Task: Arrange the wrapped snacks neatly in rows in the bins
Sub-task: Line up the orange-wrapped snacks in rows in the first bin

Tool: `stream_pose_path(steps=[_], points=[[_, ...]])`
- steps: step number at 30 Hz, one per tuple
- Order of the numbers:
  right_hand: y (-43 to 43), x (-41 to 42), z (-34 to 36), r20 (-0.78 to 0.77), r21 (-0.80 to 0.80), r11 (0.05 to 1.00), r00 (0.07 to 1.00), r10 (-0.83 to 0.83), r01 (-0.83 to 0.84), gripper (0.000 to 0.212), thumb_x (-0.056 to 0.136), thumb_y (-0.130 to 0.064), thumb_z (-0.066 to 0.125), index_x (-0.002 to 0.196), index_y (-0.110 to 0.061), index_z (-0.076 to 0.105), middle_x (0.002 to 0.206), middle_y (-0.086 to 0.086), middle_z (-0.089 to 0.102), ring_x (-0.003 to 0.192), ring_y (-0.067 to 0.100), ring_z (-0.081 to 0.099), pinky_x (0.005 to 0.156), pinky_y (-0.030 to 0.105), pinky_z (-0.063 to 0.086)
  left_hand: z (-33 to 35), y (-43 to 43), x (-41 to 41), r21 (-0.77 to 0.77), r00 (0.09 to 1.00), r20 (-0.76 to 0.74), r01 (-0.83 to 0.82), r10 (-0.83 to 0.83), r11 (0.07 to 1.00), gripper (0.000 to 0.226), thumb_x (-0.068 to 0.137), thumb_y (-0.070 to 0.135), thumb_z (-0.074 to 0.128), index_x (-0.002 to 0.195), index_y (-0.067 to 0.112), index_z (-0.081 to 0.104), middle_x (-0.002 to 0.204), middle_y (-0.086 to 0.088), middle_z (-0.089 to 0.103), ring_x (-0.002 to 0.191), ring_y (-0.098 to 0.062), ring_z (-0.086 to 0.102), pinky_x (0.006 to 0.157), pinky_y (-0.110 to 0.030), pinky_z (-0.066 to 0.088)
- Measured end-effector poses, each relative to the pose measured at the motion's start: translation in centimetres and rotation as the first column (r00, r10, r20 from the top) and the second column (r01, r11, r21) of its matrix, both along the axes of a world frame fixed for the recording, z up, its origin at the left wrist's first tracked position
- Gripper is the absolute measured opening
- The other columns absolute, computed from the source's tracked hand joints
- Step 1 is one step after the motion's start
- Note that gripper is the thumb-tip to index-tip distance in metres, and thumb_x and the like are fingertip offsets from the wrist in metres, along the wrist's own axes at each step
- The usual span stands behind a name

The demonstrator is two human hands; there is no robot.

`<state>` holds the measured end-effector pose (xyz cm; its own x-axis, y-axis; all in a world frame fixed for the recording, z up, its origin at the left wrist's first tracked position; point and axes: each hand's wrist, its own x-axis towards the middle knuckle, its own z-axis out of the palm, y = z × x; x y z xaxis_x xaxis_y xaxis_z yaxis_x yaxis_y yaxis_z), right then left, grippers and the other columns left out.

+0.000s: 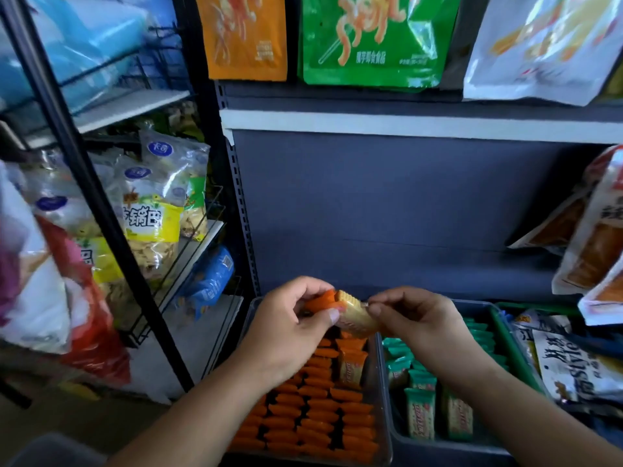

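Dim, bluish wide-angle view, brightest along the top and soft at the edges.

Light falls from about 12 o'clock. The green bag (371,38) there shows white glare on its glossy film, and the white bag (546,45) at 1 o'clock is nearly washed out. The grey back panel (387,203) at centre darkens toward its base. The wrapped snack (355,315), pinched between the left hand (290,318) and right hand (414,318), is fairly sharp. The orange packs (303,416) in the bin (382,416) at 6 o'clock lie in shade. The bags (33,281) at 9 o'clock are smeared with blur, and the black post (84,183) at 10 o'clock curves slightly with lens distortion.
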<state>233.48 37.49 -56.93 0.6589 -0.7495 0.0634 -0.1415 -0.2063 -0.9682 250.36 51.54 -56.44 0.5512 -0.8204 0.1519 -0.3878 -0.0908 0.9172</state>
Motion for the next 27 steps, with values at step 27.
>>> stream_pose_path(steps=[27], points=[[31.8,18.5,-17.8,-0.833,0.091,0.576,0.255,0.492,-0.812,0.024,0.095,-0.038,0.066,0.095,-0.016,0.076,0.094,0.003,0.073,0.088,0.015,0.068,0.073,0.026,0.049,-26.0,38.6,6.6,0.629,0.748,-0.118,-0.453,0.653,0.632,0.047,0.059,0.065,0.062,0.073,0.02,0.065,0.068,0.001,0.07,0.068,-0.016,0.067,0.067,-0.038,0.056]])
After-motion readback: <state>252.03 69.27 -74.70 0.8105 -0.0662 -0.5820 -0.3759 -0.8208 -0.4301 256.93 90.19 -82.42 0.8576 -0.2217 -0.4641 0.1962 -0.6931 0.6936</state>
